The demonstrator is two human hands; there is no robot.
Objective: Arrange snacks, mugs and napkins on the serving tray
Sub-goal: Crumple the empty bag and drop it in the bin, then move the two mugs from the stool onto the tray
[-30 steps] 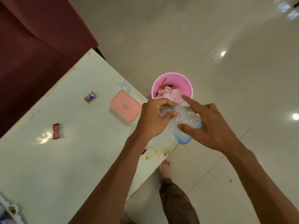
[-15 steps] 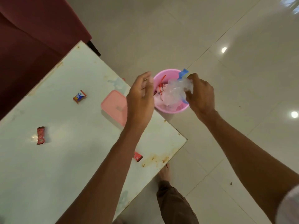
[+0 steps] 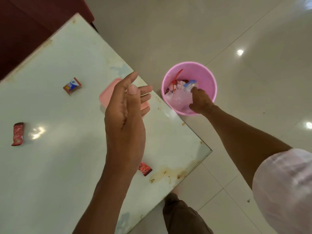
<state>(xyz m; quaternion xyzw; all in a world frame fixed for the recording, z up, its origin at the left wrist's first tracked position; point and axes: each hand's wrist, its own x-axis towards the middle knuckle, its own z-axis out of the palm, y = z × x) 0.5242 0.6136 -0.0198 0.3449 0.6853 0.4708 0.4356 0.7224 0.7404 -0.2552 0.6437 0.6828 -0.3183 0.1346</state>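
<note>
The right hand (image 3: pixel 200 101) reaches down into the pink waste bin (image 3: pixel 206 71) on the floor just off the bench's far right edge, its fingers loosely curled on a crumpled clear plastic bag with a blue strip (image 3: pixel 181 95); whether it grips the bag or merely presses it down cannot be told. The left hand (image 3: pixel 125 112) hovers above the bench (image 3: pixel 59 166), open and relaxed, holding nothing.

No serving tray, mugs or napkins are in view. The snacks that show are small wrapped sweets on the bench: a red one (image 3: pixel 17 133) at the near left, an orange-and-blue one (image 3: pixel 72 85) farther back, and a red one (image 3: pixel 144 168) near the stained right corner, partly behind the left wrist. A pink lid (image 3: pixel 108 95) lies flat beneath the left hand.

These sweets look light, with slick, crinkly wrappers that would slide on the glossy top. A fingertip pinch across the middle, or by a twisted end, should lift one easily.
</note>
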